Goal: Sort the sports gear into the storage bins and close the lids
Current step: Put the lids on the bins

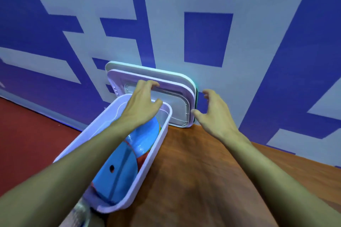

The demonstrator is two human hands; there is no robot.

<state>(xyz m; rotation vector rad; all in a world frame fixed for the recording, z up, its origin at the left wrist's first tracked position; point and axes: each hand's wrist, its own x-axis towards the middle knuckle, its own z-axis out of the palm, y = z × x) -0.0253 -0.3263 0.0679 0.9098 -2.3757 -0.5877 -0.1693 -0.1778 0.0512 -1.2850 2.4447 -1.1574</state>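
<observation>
I see the left hand (142, 103) at the centre of the frame, reaching over the far end of the open white bin (147, 167), its fingers curled onto the top edge of the front lid (177, 105), which leans with a second lid (147, 69) behind it against the blue-and-grey wall (208, 38). My right hand (212, 114) sits right of centre just beside the lids' right edge, fingers spread and holding nothing. The bin sits at the lower left on the wooden table (193, 171), with blue disc-shaped gear (118, 171) lying inside it.
</observation>
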